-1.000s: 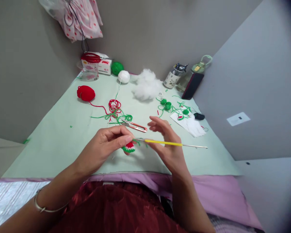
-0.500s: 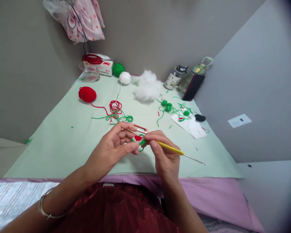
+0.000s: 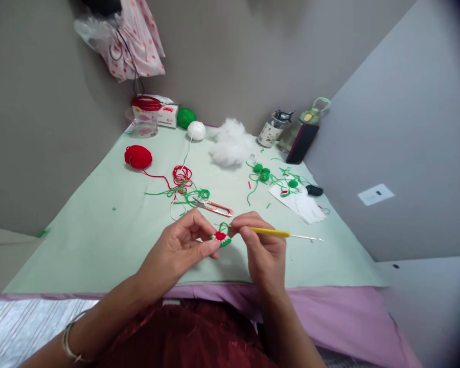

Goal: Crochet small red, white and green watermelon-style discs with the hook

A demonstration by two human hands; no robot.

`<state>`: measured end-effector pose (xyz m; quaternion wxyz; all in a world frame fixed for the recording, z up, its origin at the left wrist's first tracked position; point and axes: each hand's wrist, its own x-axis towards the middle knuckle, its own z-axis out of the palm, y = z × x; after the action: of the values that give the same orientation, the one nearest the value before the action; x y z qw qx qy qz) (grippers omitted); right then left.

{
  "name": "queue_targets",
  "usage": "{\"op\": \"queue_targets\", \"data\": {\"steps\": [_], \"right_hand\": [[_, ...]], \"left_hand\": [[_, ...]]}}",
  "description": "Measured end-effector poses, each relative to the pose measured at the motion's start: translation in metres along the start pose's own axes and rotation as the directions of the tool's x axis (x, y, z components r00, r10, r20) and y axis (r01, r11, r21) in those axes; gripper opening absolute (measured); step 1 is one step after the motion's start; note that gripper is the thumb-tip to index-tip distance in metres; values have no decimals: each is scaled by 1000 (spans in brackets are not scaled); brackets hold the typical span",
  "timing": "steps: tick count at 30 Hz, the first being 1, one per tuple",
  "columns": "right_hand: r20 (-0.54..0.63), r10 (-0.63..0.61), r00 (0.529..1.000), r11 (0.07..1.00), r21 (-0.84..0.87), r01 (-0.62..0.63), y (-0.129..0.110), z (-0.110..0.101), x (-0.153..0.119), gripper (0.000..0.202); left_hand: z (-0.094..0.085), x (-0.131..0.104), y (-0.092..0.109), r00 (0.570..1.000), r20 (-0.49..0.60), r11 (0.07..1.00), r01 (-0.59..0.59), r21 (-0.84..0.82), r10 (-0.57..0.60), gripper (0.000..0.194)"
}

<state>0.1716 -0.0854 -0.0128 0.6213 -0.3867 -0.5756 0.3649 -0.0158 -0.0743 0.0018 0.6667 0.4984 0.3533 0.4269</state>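
Observation:
Between thumb and fingers, my left hand (image 3: 187, 240) pinches a small crocheted piece (image 3: 221, 237) with a red middle, a white band and a green edge. A yellow-handled crochet hook (image 3: 270, 232) lies in the closed fingers of my right hand (image 3: 263, 248). Its rear metal end points right, while its front end reaches toward the piece. A loop of green yarn (image 3: 224, 226) stands up at the piece's top edge, by the hook's front end. Just beyond my hands, orange-handled thread snips (image 3: 214, 207) lie on the table.
Behind the snips are tangled red yarn (image 3: 181, 175) and a red yarn ball (image 3: 138, 157). White stuffing (image 3: 232, 143) sits at the back, near a white yarn ball (image 3: 196, 131). Small green crocheted balls (image 3: 264, 174), a white tissue (image 3: 299, 204) and a propped phone (image 3: 302, 143) are at right.
The crocheted piece is tipped and slightly lower, and a green loop now shows above it. The hook has turned nearer to level. The snips are no longer partly covered by my left fingers.

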Motion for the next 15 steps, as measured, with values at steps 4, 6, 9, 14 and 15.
{"op": "queue_targets", "data": {"steps": [4, 6, 9, 14, 15], "right_hand": [[30, 111, 993, 974, 194, -115, 5, -3, -2, 14], [46, 129, 991, 961, 239, -136, 5, -3, -2, 15], [77, 168, 983, 928, 324, -184, 2, -1, -1, 24], [76, 191, 979, 921, 330, -205, -4, -3, 6, 32], [70, 183, 981, 932, 305, -195, -6, -4, 8, 33]], "left_hand": [[2, 3, 0, 999, -25, 1000, -25, 3, 26, 15], [3, 5, 2, 1000, -18, 999, -23, -26, 22, 16], [3, 6, 3, 1000, -25, 998, -12, -67, 11, 14], [-3, 12, -3, 1000, 3, 1000, 23, -14, -23, 22], [-3, 13, -4, 1000, -1, 999, 31, -25, -31, 25]]}}
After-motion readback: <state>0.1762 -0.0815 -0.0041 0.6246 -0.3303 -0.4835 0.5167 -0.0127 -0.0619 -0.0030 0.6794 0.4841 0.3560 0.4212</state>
